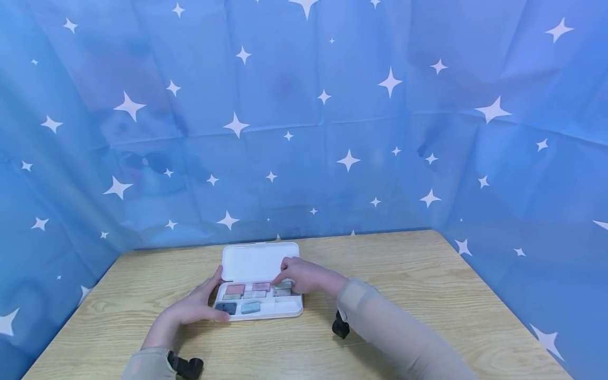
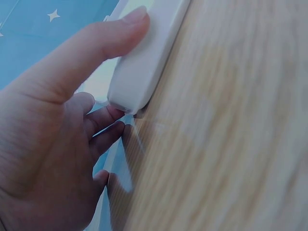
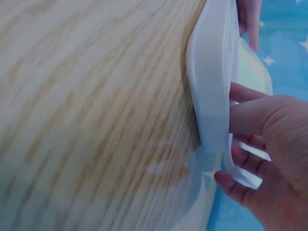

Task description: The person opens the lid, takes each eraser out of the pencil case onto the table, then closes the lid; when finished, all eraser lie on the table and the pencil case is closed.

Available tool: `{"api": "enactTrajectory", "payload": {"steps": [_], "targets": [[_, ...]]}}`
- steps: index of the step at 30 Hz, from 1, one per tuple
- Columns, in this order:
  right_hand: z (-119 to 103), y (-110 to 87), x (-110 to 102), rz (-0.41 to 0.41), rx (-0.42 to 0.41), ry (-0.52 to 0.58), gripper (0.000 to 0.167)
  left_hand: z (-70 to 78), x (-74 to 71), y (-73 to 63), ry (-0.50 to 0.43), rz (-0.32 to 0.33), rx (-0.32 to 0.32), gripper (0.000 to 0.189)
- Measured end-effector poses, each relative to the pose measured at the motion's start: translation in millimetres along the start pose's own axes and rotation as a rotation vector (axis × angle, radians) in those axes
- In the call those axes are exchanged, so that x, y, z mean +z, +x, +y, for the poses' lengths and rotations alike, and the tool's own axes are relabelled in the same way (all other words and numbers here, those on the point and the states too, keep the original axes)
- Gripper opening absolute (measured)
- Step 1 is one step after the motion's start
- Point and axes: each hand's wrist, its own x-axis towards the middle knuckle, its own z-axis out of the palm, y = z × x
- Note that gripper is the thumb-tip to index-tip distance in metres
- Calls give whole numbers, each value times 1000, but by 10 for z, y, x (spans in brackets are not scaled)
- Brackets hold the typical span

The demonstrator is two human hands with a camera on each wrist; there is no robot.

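Note:
An open white box [image 1: 288,311] with its lid [image 1: 260,261] tilted back holds several small flat coloured blocks. My left hand [image 1: 190,306] grips the box's left end, its thumb [image 2: 127,31] over the front corner and its fingers at the side. My right hand [image 1: 306,274] reaches into the back right part and pinches a pale grey-green block [image 1: 283,285] by its ends. Another grey block [image 1: 282,292] lies just in front of it. In the right wrist view the box wall [image 3: 211,77] hides the right fingertips.
Pink blocks [image 1: 235,289] and pale ones lie in the back row; a dark block [image 1: 227,307] and a light blue block [image 1: 250,307] lie in the front row. The wooden table [image 1: 404,274] meets a blue star-patterned cloth [image 1: 285,105] behind.

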Motion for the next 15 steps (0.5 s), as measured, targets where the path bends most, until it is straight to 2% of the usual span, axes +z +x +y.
{"api": "enactTrajectory", "payload": {"steps": [10,15], "targets": [[-31,-12,-40,-9,21,-17,59,19,-5,-9,11,5,7,125],[-64,-18,-62,-10,11,-29,58,-7,0,-6,9,4,-10,125]]}}
